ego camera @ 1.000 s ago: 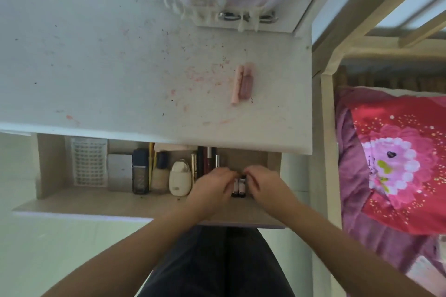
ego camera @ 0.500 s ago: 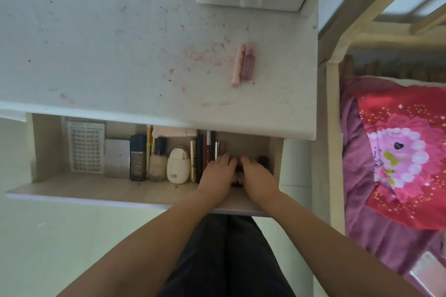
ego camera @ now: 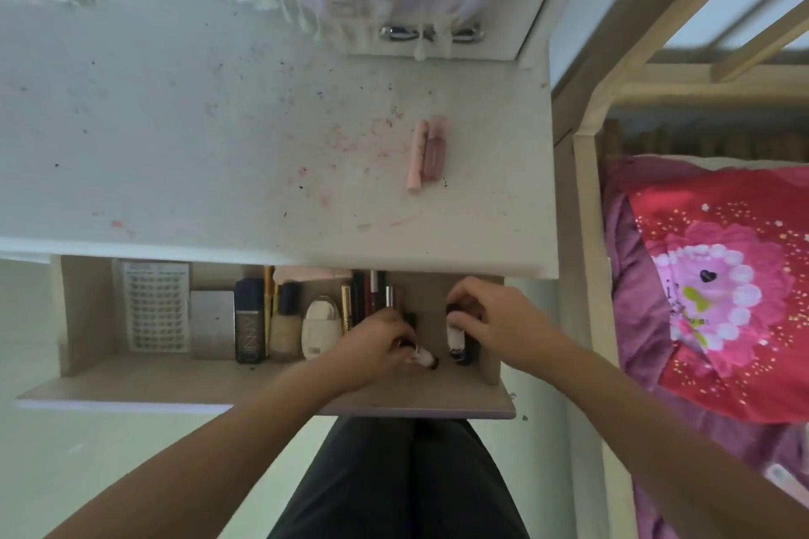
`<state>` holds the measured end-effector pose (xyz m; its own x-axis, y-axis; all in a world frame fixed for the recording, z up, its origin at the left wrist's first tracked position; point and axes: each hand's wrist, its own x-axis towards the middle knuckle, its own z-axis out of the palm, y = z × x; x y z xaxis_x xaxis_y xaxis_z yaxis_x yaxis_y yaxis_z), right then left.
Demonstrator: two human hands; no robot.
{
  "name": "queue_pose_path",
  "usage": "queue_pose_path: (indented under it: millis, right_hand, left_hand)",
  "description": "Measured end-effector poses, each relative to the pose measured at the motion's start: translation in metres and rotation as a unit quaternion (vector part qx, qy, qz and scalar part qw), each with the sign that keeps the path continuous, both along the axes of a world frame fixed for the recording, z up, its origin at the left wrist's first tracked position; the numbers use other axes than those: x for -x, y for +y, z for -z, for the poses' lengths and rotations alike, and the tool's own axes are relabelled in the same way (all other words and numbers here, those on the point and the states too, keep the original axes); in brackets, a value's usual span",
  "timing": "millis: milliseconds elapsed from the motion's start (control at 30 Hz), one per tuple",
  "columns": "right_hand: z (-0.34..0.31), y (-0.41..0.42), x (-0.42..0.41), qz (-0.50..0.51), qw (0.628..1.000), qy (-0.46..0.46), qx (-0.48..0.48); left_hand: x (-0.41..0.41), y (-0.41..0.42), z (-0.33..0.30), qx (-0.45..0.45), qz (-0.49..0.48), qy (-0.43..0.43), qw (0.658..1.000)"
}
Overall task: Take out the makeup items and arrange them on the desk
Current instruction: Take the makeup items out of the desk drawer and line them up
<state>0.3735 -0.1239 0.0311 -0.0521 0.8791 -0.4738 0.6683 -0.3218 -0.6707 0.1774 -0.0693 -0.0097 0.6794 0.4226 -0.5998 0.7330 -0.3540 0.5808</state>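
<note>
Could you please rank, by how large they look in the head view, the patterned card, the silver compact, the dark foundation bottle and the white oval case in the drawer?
1. Patterned card, clearly largest.
2. Silver compact.
3. Dark foundation bottle, taller but narrower than the compact, so these two are close.
4. White oval case, smallest.

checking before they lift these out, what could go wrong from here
1. Each hand grips a small tube: left hand on a tilted one, right hand on an upright one. Either might slip.
2. The left wrist is close to the pencils standing in the drawer and could topple them.
</note>
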Motion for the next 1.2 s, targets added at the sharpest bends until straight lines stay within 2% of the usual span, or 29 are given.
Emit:
queue_pose_path:
  millis: [67, 167, 300, 433, 567, 800, 967, 1033, 1100, 1133, 1200]
  right_hand:
    - [-0.028, 0.015, -0.015, 0.027, 0.999, 0.038, -0.022]
    - [-0.057, 0.044, -0.037, 0.080, 0.993, 0.049, -0.066]
    - [-0.058, 0.094, -0.069, 0.188, 0.977, 0.042, -0.096]
    - [-0.042, 0.135, -0.087, 0.211, 0.975, 0.009, -0.061]
    - [-0.033, 0.155, -0.083, 0.194, 0.980, -0.029, -0.045]
    - [-0.027, 0.162, -0.074, 0.219, 0.971, -0.051, -0.074]
    - [-0.026, 0.157, -0.068, 0.228, 0.969, -0.032, -0.088]
    - [-0.031, 0.149, -0.068, 0.241, 0.966, -0.012, -0.092]
    - [-0.042, 0.131, -0.067, 0.252, 0.962, 0.004, -0.101]
    - [-0.048, 0.116, -0.065, 0.242, 0.965, -0.004, -0.102]
    - [-0.055, 0.076, -0.053, 0.203, 0.975, -0.014, -0.085]
  left_hand:
    - [0.001, 0.015, -0.042, -0.005, -0.001, -0.032, 0.999]
    - [-0.012, 0.050, -0.103, -0.010, -0.031, -0.095, 0.995]
    - [-0.055, 0.117, -0.138, -0.010, -0.069, -0.150, 0.986]
    - [-0.109, 0.176, -0.133, -0.109, -0.009, -0.138, 0.984]
    - [-0.145, 0.193, -0.107, -0.187, 0.056, -0.109, 0.975]
    - [-0.153, 0.196, -0.070, -0.275, 0.076, -0.046, 0.957]
    - [-0.139, 0.191, -0.067, -0.328, 0.057, -0.071, 0.940]
    - [-0.127, 0.181, -0.075, -0.366, 0.005, -0.154, 0.918]
    - [-0.107, 0.156, -0.086, -0.356, -0.062, -0.250, 0.898]
    - [-0.092, 0.137, -0.090, -0.318, -0.068, -0.269, 0.906]
    - [-0.058, 0.084, -0.084, -0.217, -0.025, -0.228, 0.949]
